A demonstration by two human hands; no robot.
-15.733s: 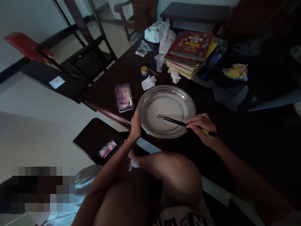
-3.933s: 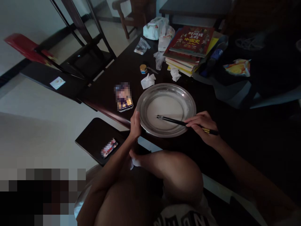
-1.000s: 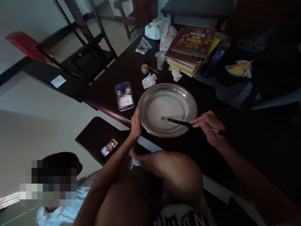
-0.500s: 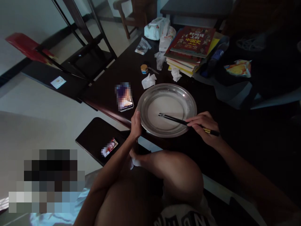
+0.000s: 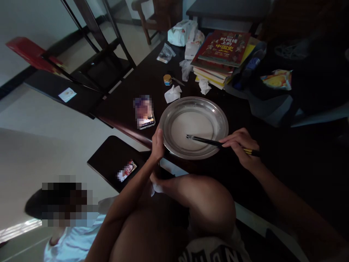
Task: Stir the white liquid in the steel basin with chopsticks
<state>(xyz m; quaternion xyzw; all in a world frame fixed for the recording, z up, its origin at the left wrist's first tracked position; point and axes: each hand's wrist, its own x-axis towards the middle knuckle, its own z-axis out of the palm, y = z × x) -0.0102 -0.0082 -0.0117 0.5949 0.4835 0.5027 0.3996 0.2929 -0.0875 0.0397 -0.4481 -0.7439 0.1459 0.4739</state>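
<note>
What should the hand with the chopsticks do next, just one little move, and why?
Probably sweep the chopsticks a little further through the white liquid. Their tips sit in the pool inside the metal plate, the right hand grips them, and the left hand steadies the rim, so stirring looks safe.

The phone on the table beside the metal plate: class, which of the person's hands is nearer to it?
Left. The left hand grips the metal plate's near-left rim, just below the phone. The right hand holds chopsticks across the plate, farther away.
</note>
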